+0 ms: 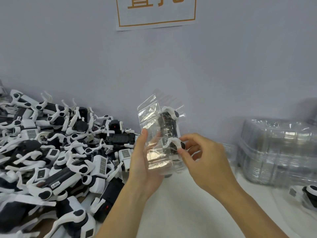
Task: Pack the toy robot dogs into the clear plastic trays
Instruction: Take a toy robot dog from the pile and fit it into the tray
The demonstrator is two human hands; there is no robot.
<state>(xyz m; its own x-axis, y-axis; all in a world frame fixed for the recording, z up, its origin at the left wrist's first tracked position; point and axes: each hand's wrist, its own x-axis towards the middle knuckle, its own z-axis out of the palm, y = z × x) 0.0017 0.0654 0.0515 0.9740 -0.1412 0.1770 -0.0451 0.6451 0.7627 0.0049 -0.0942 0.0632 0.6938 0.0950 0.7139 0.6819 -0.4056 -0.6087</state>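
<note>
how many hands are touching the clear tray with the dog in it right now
2. The left hand supports the clear tray from its left side; the right hand pinches the toy robot dog at the tray's right edge.

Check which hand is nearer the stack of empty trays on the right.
Right. The right hand is at the held tray's right edge, closer to the stack. The left hand supports the tray's far side.
</note>
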